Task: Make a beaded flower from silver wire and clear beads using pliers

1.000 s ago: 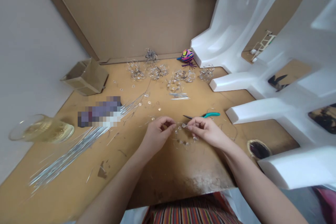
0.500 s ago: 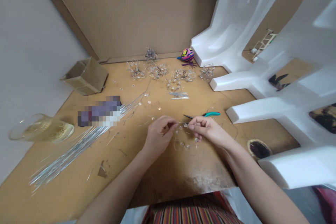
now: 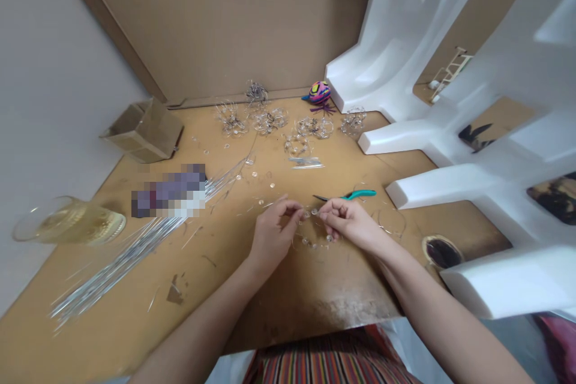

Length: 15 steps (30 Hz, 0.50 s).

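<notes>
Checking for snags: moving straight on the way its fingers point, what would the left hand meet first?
Most likely the clear beads just ahead of it, then the right hand; depth there is hard to judge from one view.

Shiny metal wires [image 3: 121, 259], glossy clear beads [image 3: 314, 212], matt cardboard box [image 3: 164, 135], smooth glass tumbler [image 3: 72, 222]

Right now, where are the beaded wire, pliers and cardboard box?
Beaded wire [image 3: 314, 245]: head view, a bead on its near side.
Pliers [image 3: 356, 195]: head view, teal handle.
Cardboard box [image 3: 158, 137]: head view, side wall.

Both bare hands [image 3: 275, 231] [image 3: 347, 225] close together, in fingertip pinches
</notes>
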### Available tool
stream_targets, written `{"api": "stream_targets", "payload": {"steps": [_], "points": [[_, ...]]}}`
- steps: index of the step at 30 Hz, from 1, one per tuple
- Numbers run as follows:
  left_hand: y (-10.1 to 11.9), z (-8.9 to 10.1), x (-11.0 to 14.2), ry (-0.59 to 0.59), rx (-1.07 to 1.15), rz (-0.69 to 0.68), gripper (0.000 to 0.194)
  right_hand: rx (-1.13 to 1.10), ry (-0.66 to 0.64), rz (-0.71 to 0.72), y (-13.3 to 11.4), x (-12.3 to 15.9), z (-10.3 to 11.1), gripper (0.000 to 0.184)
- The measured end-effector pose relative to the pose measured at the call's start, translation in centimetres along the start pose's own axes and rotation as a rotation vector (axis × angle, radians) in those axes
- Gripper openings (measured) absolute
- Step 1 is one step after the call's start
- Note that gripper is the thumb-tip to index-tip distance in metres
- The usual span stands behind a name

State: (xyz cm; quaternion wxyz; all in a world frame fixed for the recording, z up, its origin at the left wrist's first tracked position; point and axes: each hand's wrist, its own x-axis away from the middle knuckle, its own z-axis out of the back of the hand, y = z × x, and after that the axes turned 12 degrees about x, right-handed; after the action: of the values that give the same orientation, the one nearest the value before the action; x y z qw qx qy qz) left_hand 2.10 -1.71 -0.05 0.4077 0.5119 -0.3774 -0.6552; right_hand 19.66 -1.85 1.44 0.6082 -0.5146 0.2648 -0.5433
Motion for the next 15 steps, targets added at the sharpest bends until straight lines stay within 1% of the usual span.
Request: {"api": "stream_targets", "payload": {"steps": [5, 7, 10, 12, 13, 15], "points": [[0.5, 0.2, -0.2, -0.016, 0.219, 0.211, 0.009, 0.164, 0.078, 0.098, 0.1, 0.2, 0.0, 0.015], [0.7, 0.5, -0.6, -0.018, 0.377, 0.312, 0.010, 0.229, 0.080, 0.136, 0.0, 0.3, 0.1, 0.015], [0.8, 0.8, -1.0, -0.015, 0.669, 0.467, 0.013, 0.268, 0.053, 0.169, -0.1, 0.5, 0.2, 0.015], [0.6, 0.9, -1.2, -0.013, 0.807, 0.543, 0.015, 0.300, 0.059, 0.209, -0.1, 0.6, 0.3, 0.015], [0.6, 0.9, -1.2, -0.012, 0.835, 0.563, 0.016, 0.320, 0.067, 0.231, -0.1, 0.6, 0.3, 0.016], [0.5, 0.9, -1.2, -0.018, 0.809, 0.580, 0.017, 0.347, 0.077, 0.257, 0.1, 0.6, 0.2, 0.016]]}}
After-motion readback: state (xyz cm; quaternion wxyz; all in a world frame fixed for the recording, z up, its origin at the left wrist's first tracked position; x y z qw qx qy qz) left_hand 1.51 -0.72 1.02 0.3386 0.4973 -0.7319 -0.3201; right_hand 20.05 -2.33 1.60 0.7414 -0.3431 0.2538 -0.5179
